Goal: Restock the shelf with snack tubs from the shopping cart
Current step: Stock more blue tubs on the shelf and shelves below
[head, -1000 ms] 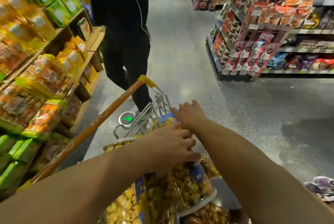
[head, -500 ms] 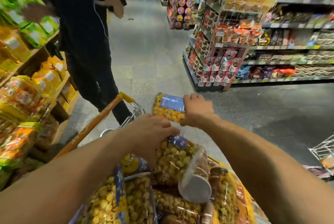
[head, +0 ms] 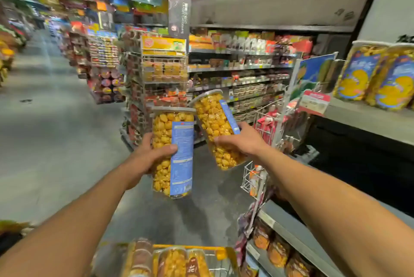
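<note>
My left hand (head: 145, 158) grips a tall clear tub of yellow popcorn (head: 165, 133) with a blue label, held upright at chest height. My right hand (head: 242, 140) grips a second, like tub (head: 212, 120), tilted left so its lid nearly meets the first tub's lid. Both tubs hang in the air above the shopping cart (head: 221, 254), whose yellow rim shows at the bottom edge with several more tubs lying in it. At the right, a grey shelf (head: 363, 117) carries two tubs with blue and yellow labels (head: 378, 75).
A wire rack of red packets (head: 268, 124) stands between my right hand and the grey shelf. Lower shelves with brown tubs (head: 277, 247) sit at bottom right. The aisle floor (head: 44, 131) runs away to the left past stocked shelving (head: 235, 70).
Both hands have lifted a tub each out of the cart, and my view has swung up and right toward the grey shelf. The person in dark clothes is out of view.
</note>
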A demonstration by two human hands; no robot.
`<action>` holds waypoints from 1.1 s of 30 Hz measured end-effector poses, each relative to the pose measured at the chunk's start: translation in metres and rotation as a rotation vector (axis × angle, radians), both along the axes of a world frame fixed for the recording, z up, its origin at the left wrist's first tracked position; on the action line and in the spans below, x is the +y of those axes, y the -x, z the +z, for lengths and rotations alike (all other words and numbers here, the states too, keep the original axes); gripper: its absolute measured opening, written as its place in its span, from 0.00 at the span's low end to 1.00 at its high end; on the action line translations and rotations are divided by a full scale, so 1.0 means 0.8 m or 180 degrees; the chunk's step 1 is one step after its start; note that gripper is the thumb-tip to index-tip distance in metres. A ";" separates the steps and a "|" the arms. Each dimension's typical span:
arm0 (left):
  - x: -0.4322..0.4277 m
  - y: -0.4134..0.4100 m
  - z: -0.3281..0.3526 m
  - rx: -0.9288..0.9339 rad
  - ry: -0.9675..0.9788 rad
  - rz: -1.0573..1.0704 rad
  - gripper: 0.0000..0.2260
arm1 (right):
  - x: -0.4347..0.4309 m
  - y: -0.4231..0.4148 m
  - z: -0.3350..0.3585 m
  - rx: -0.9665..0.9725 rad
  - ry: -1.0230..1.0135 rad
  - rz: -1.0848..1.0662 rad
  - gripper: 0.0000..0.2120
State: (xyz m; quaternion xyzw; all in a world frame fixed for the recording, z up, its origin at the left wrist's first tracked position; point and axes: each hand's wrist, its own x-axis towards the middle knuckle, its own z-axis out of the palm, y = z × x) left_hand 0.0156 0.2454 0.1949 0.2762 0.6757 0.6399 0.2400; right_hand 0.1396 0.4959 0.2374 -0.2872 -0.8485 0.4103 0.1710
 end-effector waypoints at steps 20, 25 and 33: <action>0.451 -0.324 0.158 -0.1362 -0.1298 -0.1979 0.14 | 0.262 -0.425 0.151 0.2025 0.1539 -0.0715 0.35; 0.517 -0.359 0.182 -0.0916 -0.1510 -0.1782 0.49 | 0.321 -0.454 0.178 0.2230 0.0895 -0.0893 0.39; 0.586 -0.342 0.242 -0.0338 -0.0944 -0.1391 0.20 | 0.390 -0.440 0.199 0.2315 0.0768 -0.1015 0.25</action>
